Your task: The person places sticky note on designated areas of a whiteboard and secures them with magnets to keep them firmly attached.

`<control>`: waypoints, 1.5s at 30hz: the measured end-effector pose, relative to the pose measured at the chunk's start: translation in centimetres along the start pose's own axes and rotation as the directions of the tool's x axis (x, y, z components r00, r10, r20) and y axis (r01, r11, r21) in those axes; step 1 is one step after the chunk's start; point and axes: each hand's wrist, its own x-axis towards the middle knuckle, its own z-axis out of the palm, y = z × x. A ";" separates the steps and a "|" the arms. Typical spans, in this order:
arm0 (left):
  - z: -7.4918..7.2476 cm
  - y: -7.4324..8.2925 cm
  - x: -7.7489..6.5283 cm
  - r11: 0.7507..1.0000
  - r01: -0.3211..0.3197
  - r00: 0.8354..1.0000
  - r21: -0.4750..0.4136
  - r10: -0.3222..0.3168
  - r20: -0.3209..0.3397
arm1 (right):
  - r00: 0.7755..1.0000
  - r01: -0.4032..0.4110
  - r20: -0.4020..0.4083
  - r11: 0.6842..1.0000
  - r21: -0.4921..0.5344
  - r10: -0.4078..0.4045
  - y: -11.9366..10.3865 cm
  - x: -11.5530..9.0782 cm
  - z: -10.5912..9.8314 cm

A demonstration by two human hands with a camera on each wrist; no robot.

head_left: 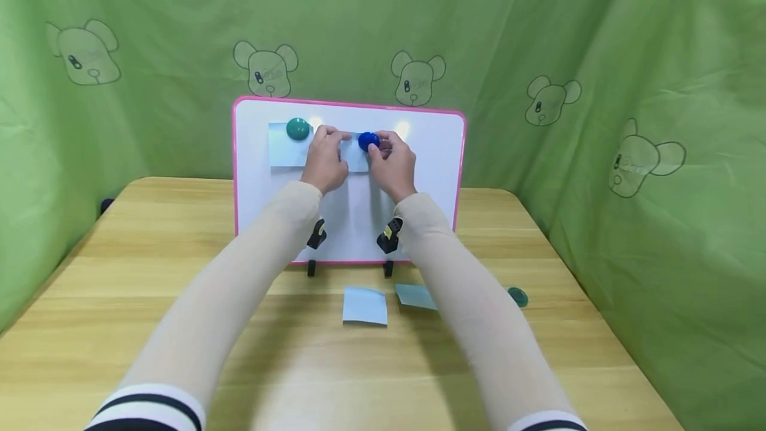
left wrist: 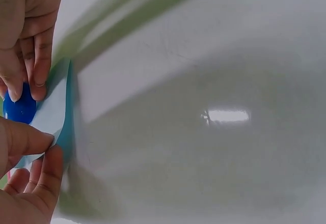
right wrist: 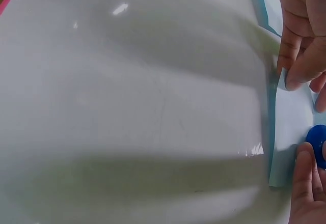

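Note:
At the whiteboard [head_left: 353,218], my left hand [head_left: 326,159] pinches the edge of a light blue sticky note [head_left: 357,162] between thumb and finger. My right hand [head_left: 395,165] grips a round blue magnet [head_left: 368,141] over the upper part of that note. In the left wrist view, the lower edge of the note [left wrist: 60,96] bows away from the board. Seen from the right wrist, the blue magnet [right wrist: 317,138] sits at the fingertips. Left of my hands, a green magnet [head_left: 297,129] lies over another blue note [head_left: 286,153] on the board.
The pink-framed board stands on black feet [head_left: 311,268] on a wooden table [head_left: 287,364]. Before it lie a blue note [head_left: 365,306] and a second one [head_left: 415,295], partly behind my right sleeve. A green disc [head_left: 518,296] lies to the right. Green curtains [head_left: 353,12] surround the table.

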 end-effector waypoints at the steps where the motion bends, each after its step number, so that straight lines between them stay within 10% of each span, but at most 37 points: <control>1: 0.0 0.0 0.0 1.000 -0.004 1.000 0.002 0.004 -0.003 | 1.000 -0.008 -0.010 1.000 0.003 0.008 -0.1 0.1 0.0; 45: -0.1 -0.1 0.2 1.000 0.008 1.000 -0.015 -0.008 0.017 | 0.989 -0.139 -0.054 0.987 -0.077 0.135 -0.6 2.0 0.4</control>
